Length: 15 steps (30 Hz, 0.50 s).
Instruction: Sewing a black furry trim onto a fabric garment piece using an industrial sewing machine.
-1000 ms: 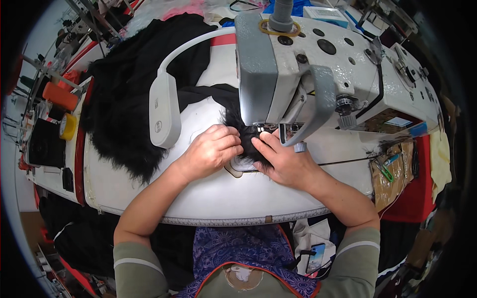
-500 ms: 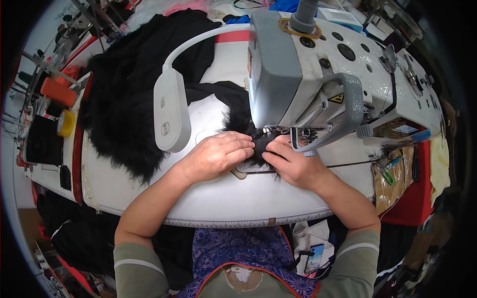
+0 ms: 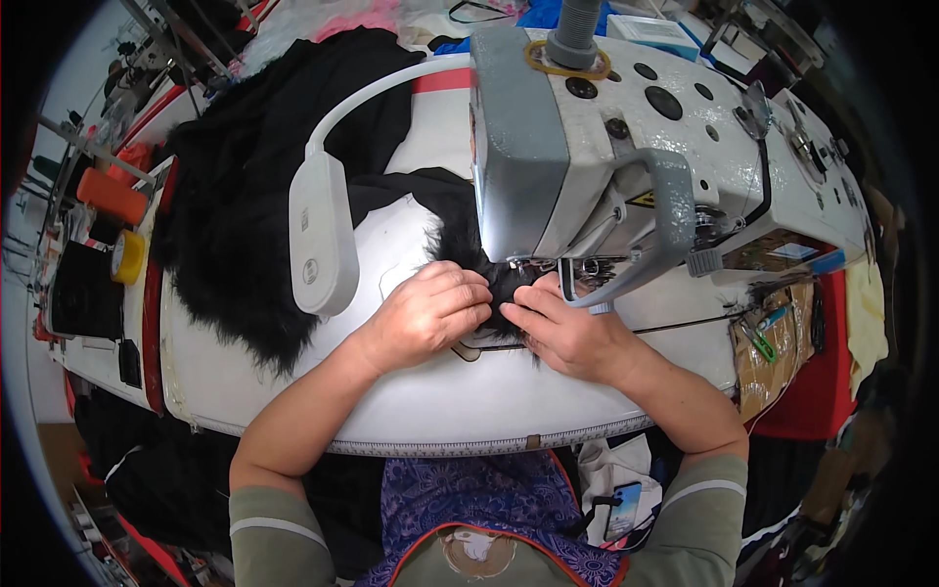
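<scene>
I have the black furry fabric point(image 3: 458, 225) at the sewing machine's point(image 3: 523, 147) presser foot point(image 3: 518, 265), between two hands. The left hand's point(image 3: 435, 313) curled fingers sit together against it, the right hand's point(image 3: 567, 328) likewise — whether either pinches, I cannot tell. I judge this as positioning cloth; the next move calls for even guidance, clear of the foot. The lamp's point(image 3: 325, 235) small marks are unreadable — a graduated ruler tape point(image 3: 469, 449) edges the table point(image 3: 548, 401).

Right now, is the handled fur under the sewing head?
Under: the black fur reaches beneath the sewing head, touching left hand and right hand.
</scene>
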Motion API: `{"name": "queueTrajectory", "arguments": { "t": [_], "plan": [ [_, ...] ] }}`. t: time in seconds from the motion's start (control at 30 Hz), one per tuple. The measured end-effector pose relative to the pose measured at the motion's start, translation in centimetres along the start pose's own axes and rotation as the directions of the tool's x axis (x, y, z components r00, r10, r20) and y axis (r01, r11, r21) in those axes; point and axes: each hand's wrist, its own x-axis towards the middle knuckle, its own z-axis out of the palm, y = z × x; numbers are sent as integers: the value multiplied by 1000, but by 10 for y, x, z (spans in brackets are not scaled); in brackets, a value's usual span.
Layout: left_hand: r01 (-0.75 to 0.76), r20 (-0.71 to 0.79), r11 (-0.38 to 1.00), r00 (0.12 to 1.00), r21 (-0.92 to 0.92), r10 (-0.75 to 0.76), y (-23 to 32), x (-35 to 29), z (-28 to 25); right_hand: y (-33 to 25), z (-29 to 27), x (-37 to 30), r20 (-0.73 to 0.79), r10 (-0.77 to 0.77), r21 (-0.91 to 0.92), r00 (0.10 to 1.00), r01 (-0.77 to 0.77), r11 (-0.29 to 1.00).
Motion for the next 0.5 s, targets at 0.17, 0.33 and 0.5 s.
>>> {"name": "queueTrajectory", "arguments": {
  "t": [0.17, 0.33, 0.5],
  "plan": [
    [7, -4, 999, 1000, -43, -7, -1, 0, 3, 2, 5, 2, 3, 19, -39, 1000, -19, 999],
    [27, 22, 999, 999, 28, -28, -1, 0, 3, 5, -8, 2, 37, -54, -20, 998, 55, 998],
    [29, 48, 999, 998, 39, -31, 0, -2, 1, 9, -3, 3, -49, -159, -47, 986, 157, 986]
  ]
}}
